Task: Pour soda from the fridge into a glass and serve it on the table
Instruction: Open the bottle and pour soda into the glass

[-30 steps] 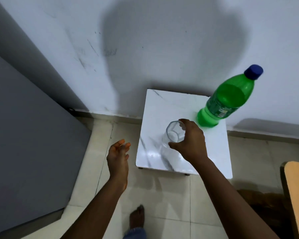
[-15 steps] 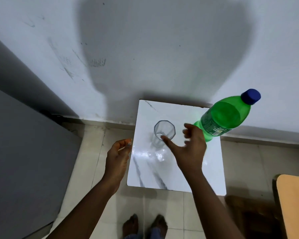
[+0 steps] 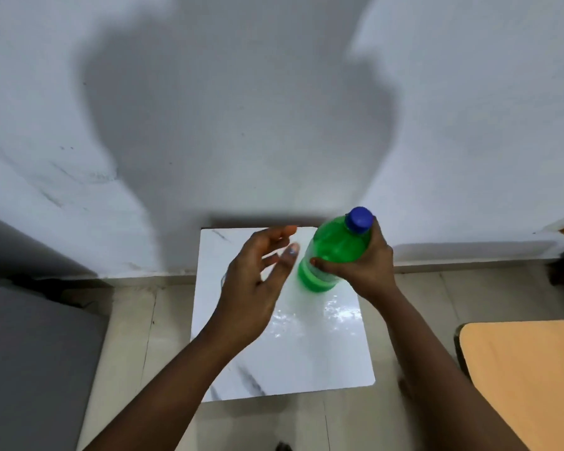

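Observation:
A green soda bottle [image 3: 334,247] with a blue cap [image 3: 359,219] stands at the back right of a small white marble-patterned table [image 3: 293,353]. My right hand [image 3: 365,265] is wrapped around the bottle's upper body. My left hand [image 3: 258,281] hovers open just left of the bottle, fingers spread toward it. The clear glass is almost wholly hidden behind my left hand; only a sliver of its rim [image 3: 222,278] shows at the hand's left edge.
The white wall rises directly behind the table. A grey fridge side [image 3: 30,353] fills the left. An orange wooden tabletop [image 3: 528,369] juts in at the lower right. Tiled floor [image 3: 137,320] surrounds the small table.
My right hand left the glass and took hold of the bottle. My left hand rose from beside the table and now hovers over it, covering the glass. The camera moved closer.

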